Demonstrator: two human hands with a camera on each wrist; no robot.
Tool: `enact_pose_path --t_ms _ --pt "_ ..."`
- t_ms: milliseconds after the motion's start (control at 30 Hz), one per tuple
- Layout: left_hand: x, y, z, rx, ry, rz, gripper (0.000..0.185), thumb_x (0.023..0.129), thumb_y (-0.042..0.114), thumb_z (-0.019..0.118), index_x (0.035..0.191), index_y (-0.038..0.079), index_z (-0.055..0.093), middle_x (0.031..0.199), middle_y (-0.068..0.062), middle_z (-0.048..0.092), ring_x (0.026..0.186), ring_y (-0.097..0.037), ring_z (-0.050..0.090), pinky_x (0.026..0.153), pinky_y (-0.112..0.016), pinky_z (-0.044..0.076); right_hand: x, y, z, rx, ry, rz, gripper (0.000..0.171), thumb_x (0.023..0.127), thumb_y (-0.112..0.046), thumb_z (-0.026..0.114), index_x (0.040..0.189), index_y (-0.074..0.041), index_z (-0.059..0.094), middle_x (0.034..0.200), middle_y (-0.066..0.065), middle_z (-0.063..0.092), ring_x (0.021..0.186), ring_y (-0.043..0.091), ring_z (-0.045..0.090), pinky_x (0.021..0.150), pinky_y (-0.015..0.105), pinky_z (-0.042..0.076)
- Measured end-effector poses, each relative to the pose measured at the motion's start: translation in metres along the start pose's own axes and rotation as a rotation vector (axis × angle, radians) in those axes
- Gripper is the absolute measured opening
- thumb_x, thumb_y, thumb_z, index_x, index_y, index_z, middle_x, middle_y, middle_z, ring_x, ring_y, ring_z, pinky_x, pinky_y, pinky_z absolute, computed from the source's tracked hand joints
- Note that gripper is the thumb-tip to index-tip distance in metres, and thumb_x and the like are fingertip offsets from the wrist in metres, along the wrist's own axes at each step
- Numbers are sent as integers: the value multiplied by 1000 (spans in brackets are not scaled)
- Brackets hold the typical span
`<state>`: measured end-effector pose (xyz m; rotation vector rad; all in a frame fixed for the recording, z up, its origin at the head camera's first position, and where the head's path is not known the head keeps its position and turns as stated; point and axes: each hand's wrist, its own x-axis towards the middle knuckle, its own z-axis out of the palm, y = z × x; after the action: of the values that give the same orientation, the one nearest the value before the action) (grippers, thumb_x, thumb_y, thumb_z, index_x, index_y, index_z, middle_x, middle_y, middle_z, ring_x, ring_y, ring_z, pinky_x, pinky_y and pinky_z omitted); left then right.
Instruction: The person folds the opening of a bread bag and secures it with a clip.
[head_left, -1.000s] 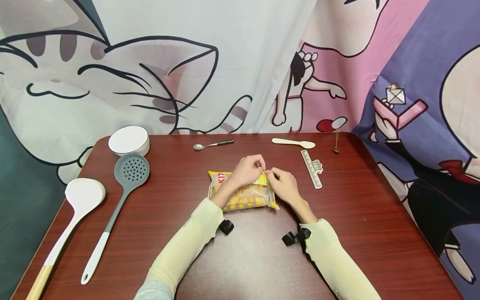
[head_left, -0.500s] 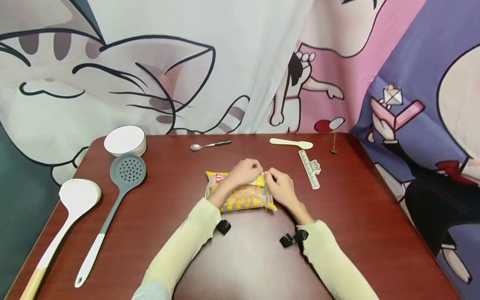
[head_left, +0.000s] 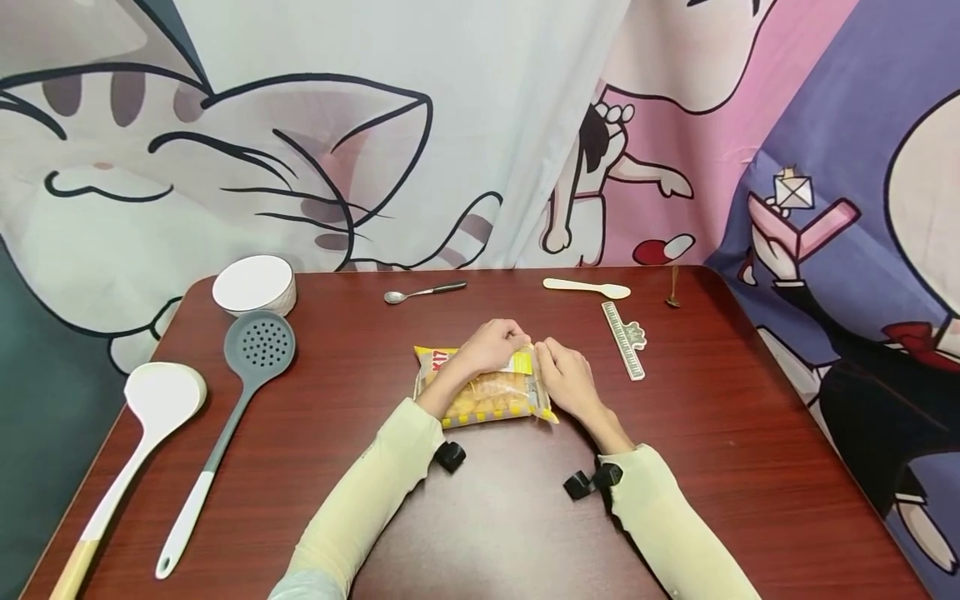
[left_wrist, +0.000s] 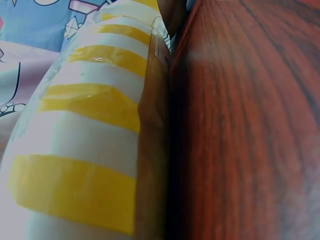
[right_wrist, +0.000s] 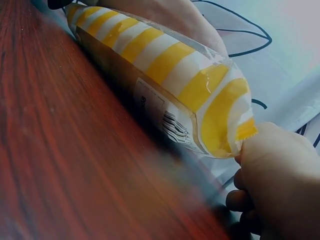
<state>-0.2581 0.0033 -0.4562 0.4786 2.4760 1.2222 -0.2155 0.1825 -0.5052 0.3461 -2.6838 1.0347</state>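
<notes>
A plastic snack bag lies on the table, printed in yellow and pale stripes, with golden pieces showing through its clear window. My left hand reaches across the top of it and pinches the far right corner with curled fingers. Right beside those fingertips, my right hand grips the bag's right end. The right wrist view shows the right hand at the crimped end of the bag, near a barcode label. Only the striped side of the bag fills the left wrist view; the left fingers are hidden there.
At left are a white bowl, a grey slotted skimmer and a white ladle. A small metal spoon, a cream spoon and a small dark pendant-like item lie along the back. A ruler-edged clip lies right of the bag.
Both hands stay at the bag's far right corner, with small shifts of the fingers. The left hand sits slightly lower than a second ago. The bag lies in nearly the same place.
</notes>
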Motion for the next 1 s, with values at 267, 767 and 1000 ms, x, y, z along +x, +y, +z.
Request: enact_pose_path --t_ms 267,767,1000 --pt "-3 2 1 6 13 61 22 104 25 53 101 12 70 80 -1 61 67 -13 50 69 -26 42 1 3 -4 113 -22 90 27 102 -32 51 79 -21 59 64 -5 47 61 13 45 58 32 36" --pt "-1 -6 -2 -133 -42 -62 24 99 17 48 101 10 71 88 -3 62 58 -12 40 60 -26 37 2 2 -1 3 38 -40 25 93 -23 56 68 -24 55 59 -9 46 54 9 41 53 30 35" --pt "0 -5 -1 -175 -70 -34 16 99 19 54 98 14 69 92 -4 63 62 -13 45 59 -25 40 0 2 -3 -10 60 -89 24 95 -22 56 71 -22 58 61 -7 47 55 9 41 54 29 36"
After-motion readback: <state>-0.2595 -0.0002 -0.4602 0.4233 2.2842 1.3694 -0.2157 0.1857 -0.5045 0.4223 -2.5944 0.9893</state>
